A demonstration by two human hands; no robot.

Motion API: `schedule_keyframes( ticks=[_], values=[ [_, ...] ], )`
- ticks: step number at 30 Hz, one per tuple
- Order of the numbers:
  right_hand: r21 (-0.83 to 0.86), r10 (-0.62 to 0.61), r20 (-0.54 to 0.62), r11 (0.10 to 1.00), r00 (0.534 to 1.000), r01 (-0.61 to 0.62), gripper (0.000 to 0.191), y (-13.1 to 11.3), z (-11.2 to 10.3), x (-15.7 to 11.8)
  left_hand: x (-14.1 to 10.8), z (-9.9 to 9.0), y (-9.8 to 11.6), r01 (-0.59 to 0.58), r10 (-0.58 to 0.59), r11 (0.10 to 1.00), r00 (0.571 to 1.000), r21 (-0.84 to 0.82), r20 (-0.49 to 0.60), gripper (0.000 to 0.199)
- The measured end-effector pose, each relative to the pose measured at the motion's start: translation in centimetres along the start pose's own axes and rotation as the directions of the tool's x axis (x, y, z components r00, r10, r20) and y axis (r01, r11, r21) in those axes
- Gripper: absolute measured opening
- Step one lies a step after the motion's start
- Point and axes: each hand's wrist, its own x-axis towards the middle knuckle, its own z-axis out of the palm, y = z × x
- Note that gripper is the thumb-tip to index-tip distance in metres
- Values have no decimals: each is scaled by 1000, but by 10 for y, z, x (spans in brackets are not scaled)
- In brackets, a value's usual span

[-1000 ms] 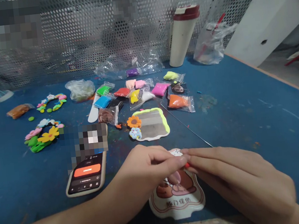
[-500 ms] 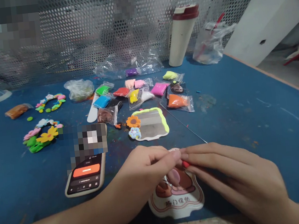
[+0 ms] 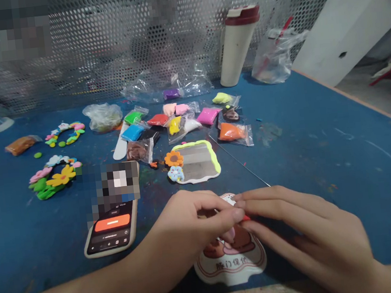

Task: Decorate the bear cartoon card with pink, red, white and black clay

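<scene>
A small lump of red clay shows between the fingertips of my right hand, which is closed on it. The thumb tip of my left hand presses against the lump, and its index finger curls in beside it; the hands mostly hide the clay. Below them lies a white scalloped plate with a brown cartoon picture and lettering, its upper part partly covered. Just beyond is a mirror with yellow-green clay along its edge, plus an orange flower and a blue flower at its left.
Bagged clays, such as an orange one, lie behind the mirror. A thin metal rod is to its right. At left are a phone and two flowered rings. A tumbler stands by the perforated metal screen.
My left thumb has moved slightly right and down over the red clay, and a gap has opened between it and the index finger. My right hand has barely shifted.
</scene>
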Motion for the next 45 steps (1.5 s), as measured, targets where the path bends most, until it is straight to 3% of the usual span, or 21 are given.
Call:
schedule_keyframes(
  ticks=[9, 17, 23, 32, 45],
  values=[
    [60, 36, -24, 998, 999, -34, 13, 0, 0, -1, -1, 0, 3, -6, 8, 999, 999, 53, -36, 35],
    [126, 62, -38, 990, 997, -56, 13, -3, 2, -3, 0, 2, 1, 14, -14, 1000, 1000, -13, -12, 37],
    [40, 13, -25, 999, 1000, -12, 11, 0, 0, -3, 0, 4, 0, 12, -12, 1000, 1000, -11, -3, 41],
    [69, 71, -31, 995, 997, -68, 14, 4, 6, -15, -1, 0, 1, 44, -38, 996, 995, -72, 93, 30],
    [-28, 35, -26, 999, 999, -36, 14, 2, 1, -5, 2, 4, 1, 54, -53, 998, 998, -44, 24, 52]
  ],
)
